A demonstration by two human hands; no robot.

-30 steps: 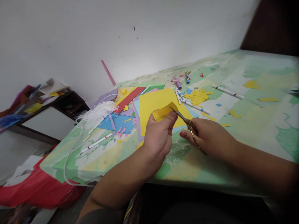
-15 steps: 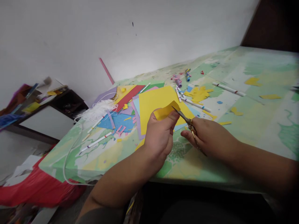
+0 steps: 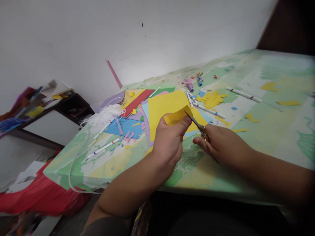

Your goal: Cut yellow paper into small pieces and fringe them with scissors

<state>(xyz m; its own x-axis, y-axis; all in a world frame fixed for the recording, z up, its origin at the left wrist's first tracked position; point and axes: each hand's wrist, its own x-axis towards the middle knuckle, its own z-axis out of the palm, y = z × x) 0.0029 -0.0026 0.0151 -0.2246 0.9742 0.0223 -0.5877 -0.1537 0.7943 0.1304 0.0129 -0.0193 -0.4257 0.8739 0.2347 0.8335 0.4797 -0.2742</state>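
Head view. Left hand (image 3: 171, 141) pinching a yellow strip (image 3: 176, 118) between thumb and fingers, above the surface (image 3: 270, 137), inward from its front edge; fingers behind the strip hidden. Strip's long axis runs sideways, right end slightly higher, toward the far edge. Right hand (image 3: 221, 141) gripping scissors (image 3: 196, 124); part of the handles covered by thumb and palm. Scissors slant: tips toward the far left corner, handles back toward the front edge. Tips overlap the strip's right end; blade gap too fine to make out. Yellow sheet (image 3: 163, 101) beyond, partly masked by left hand and strip. White string (image 3: 105, 116) near the surface's left edge, strands blurred.
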